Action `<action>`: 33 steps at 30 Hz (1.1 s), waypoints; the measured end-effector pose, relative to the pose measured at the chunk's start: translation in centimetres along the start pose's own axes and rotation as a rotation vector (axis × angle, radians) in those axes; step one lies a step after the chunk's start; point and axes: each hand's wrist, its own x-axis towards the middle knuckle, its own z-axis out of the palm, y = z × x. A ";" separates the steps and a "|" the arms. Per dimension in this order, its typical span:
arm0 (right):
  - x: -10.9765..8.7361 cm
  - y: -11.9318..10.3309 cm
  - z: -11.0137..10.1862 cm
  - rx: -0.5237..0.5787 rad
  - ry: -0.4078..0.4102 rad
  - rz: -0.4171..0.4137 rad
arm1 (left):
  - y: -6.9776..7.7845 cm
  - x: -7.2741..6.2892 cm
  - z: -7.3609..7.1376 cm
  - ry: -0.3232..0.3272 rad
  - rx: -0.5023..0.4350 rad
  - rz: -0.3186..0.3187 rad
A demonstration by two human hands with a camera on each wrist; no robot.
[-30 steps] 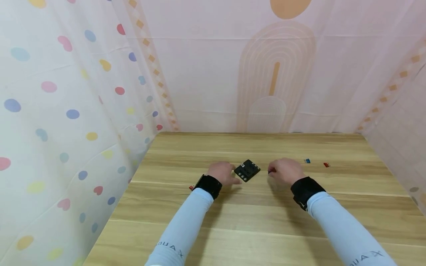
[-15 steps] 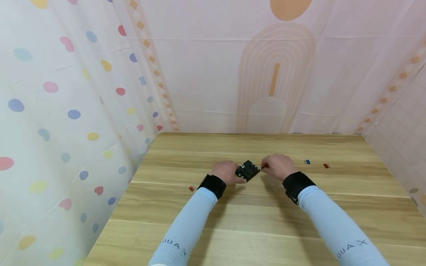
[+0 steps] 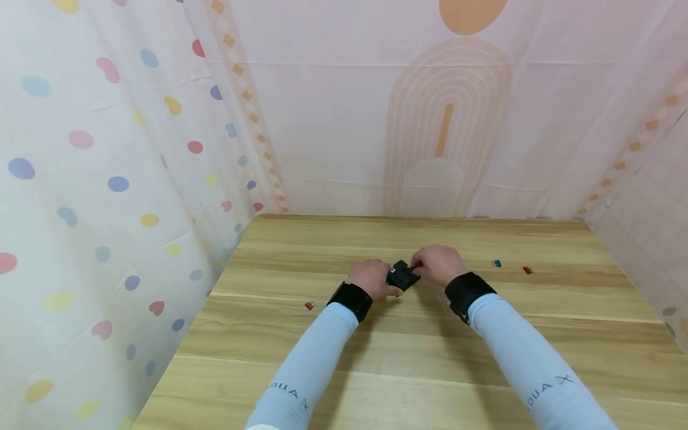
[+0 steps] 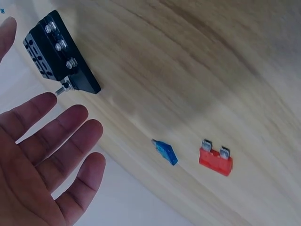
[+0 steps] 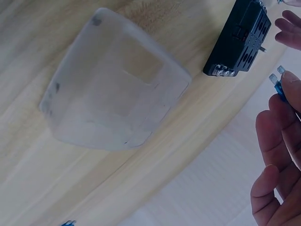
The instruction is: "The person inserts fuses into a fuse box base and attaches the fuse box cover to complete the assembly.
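A black fuse block [image 3: 404, 276] with metal screw terminals lies in the middle of the table. My left hand [image 3: 372, 278] is at its left side, thumb and fingers either side of its edge in the head view. In the left wrist view those fingers are extended and spread beside the block [image 4: 59, 52]. At the block's right corner is my right hand [image 3: 438, 264]. Its thumb and index finger pinch a blue blade fuse [image 5: 278, 87], prongs pointing outward, seen in the right wrist view. The fuse is mostly hidden by fingers in the head view.
A clear plastic cover [image 5: 115, 84] lies beside the block. Left of the left hand is a red blade fuse [image 3: 309, 305]; the left wrist view also shows a blue fuse [image 4: 165, 151]. On the right lie another blue fuse [image 3: 497, 263] and a red fuse [image 3: 528, 270].
My right hand has moved left with the blue blade fuse, up to the fuse block. My left hand has shifted right, closer in against the block's left side.
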 end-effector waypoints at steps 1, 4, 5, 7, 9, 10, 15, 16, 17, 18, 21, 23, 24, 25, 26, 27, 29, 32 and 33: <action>0.1 0.0 0.0 -0.002 0.002 -0.003 | 0.1 0.1 0.1 0.004 0.008 -0.003; 0.4 -0.1 0.0 -0.006 0.006 -0.009 | 0.3 0.2 0.3 0.018 0.041 -0.007; 0.5 -0.1 0.0 -0.005 0.004 -0.010 | 0.4 0.3 0.3 0.021 0.046 -0.010; 0.7 -0.2 0.1 -0.003 0.001 -0.014 | 0.7 0.3 0.4 0.021 0.057 -0.016; 1.0 -0.3 0.3 -0.006 0.002 -0.023 | 0.9 0.2 0.4 0.019 0.074 -0.022; 1.1 -0.3 0.4 -0.009 0.003 -0.027 | 1.0 0.2 0.3 0.017 0.081 -0.025; 1.7 -0.4 1.0 -0.033 0.017 -0.053 | 1.5 0.0 0.1 0.017 0.109 -0.032; 1.9 -0.4 1.1 -0.035 0.016 -0.054 | 1.6 0.0 0.1 0.019 0.116 -0.033; 2.0 -0.5 1.2 -0.037 0.015 -0.057 | 1.6 0.0 0.2 0.022 0.122 -0.031; 2.1 -0.5 1.3 -0.038 0.013 -0.058 | 1.6 0.1 0.3 0.024 0.129 -0.030; 2.4 -0.5 1.4 -0.034 0.005 -0.053 | 1.7 0.2 0.7 0.042 0.145 -0.025; 2.6 -0.6 1.4 -0.029 -0.002 -0.049 | 1.7 0.4 1.0 0.060 0.154 -0.021; 2.7 -0.5 1.5 -0.028 -0.005 -0.047 | 1.7 0.5 1.1 0.069 0.158 -0.020; 2.8 -0.5 1.6 -0.027 -0.008 -0.046 | 1.7 0.5 1.2 0.076 0.162 -0.020; 2.9 -0.5 1.7 -0.026 -0.012 -0.046 | 1.8 0.6 1.3 0.079 0.165 -0.020; 3.0 -0.5 1.7 -0.025 -0.015 -0.046 | 1.8 0.7 1.4 0.083 0.168 -0.019; 3.1 -0.4 1.9 -0.026 -0.018 -0.050 | 1.8 0.8 1.5 0.090 0.172 -0.015; 3.3 -0.4 2.0 -0.027 -0.024 -0.044 | 1.9 0.8 1.5 0.095 0.174 -0.004; 3.3 -0.4 2.1 -0.028 -0.025 -0.043 | 1.8 0.8 1.5 0.100 0.174 0.002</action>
